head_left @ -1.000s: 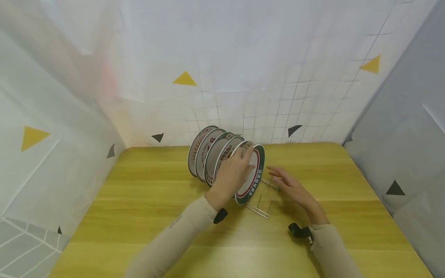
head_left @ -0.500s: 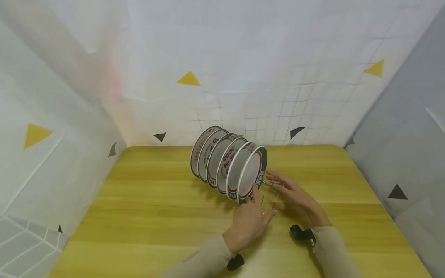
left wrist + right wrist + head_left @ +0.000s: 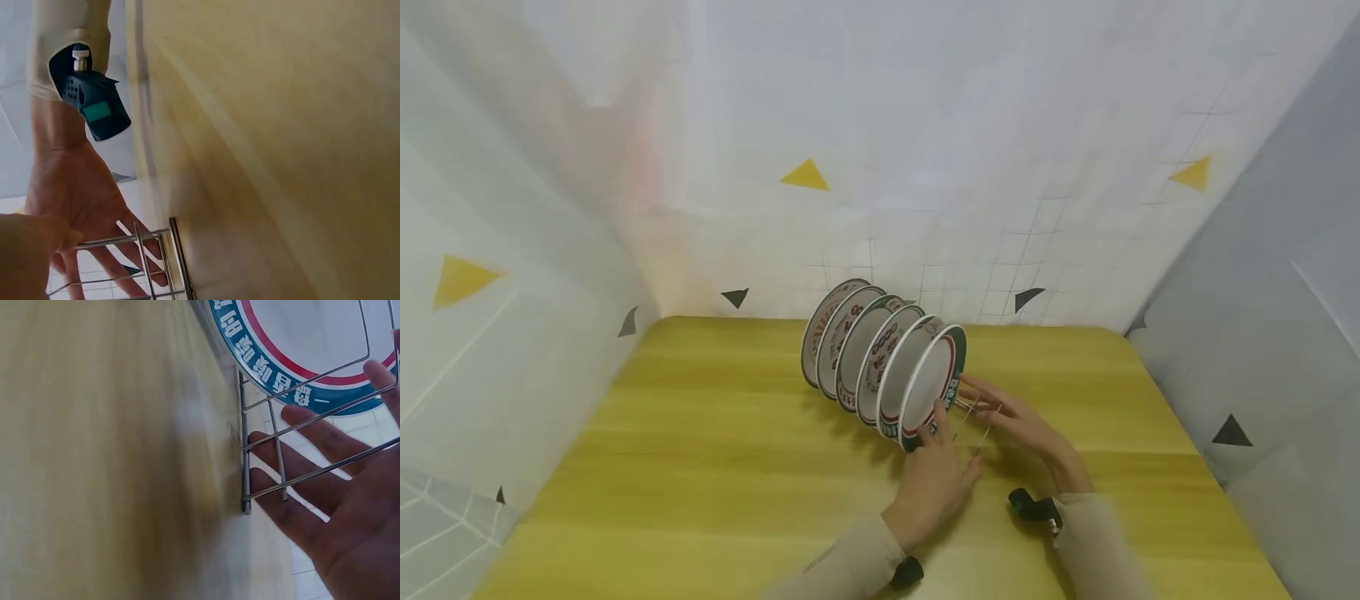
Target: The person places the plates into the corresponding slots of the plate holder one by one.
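Several round plates (image 3: 928, 385) with printed rims stand on edge in a row in a metal wire rack (image 3: 281, 450). The rack's bare right end shows thin wires. My left hand (image 3: 928, 479) is at the near side of that end, index and middle fingers against the lower rim of the rightmost plate. Its thumb (image 3: 53, 231) reaches along the rack's wires. My right hand (image 3: 1026, 425) is on the far side, its fingers (image 3: 325, 434) loosely extended behind the wires. Contact between these fingers and the wires is unclear. The rack's base is mostly hidden under the plates.
The rack stands on a yellow wood-grain table (image 3: 700, 483). White wall sheeting (image 3: 970, 167) with yellow and dark triangles rises behind it and at both sides. A dark wrist camera (image 3: 1033, 507) is strapped to my right wrist; another (image 3: 907, 573) is on my left.
My left hand has come down from the top of the rightmost plate to the rack's near side. My right hand has edged left to the rack. The plates keep their order.
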Demonstrator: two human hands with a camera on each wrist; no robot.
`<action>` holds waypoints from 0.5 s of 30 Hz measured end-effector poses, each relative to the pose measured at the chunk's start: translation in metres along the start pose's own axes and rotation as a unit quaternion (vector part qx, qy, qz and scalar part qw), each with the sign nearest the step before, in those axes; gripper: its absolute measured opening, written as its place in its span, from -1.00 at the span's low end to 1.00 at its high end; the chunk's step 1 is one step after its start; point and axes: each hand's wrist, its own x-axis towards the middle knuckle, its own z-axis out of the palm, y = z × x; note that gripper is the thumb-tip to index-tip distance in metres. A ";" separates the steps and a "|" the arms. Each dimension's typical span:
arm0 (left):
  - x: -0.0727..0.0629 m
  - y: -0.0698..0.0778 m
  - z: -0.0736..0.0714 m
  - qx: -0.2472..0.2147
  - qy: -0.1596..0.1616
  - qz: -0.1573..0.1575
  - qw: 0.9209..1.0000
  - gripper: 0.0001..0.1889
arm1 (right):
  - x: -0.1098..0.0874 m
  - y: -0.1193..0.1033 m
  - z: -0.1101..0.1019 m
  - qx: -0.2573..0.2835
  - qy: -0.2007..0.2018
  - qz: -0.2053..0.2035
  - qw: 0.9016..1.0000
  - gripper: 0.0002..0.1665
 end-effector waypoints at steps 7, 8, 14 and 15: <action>-0.008 -0.020 -0.011 0.021 0.021 -0.024 0.999 0.05 | 0.021 -0.006 0.020 -0.006 -0.013 -0.004 1.000 -0.35; -0.008 -0.021 -0.012 0.028 0.019 -0.023 0.999 0.05 | 0.022 -0.007 0.021 -0.007 -0.013 -0.003 1.000 -0.35; -0.008 -0.017 -0.015 0.042 0.005 -0.007 0.999 0.02 | 0.016 -0.012 0.014 -0.019 -0.024 0.014 0.999 -0.32; -0.008 -0.016 -0.016 0.043 0.005 -0.004 0.999 0.02 | 0.014 -0.012 0.012 -0.021 -0.029 0.016 0.999 -0.31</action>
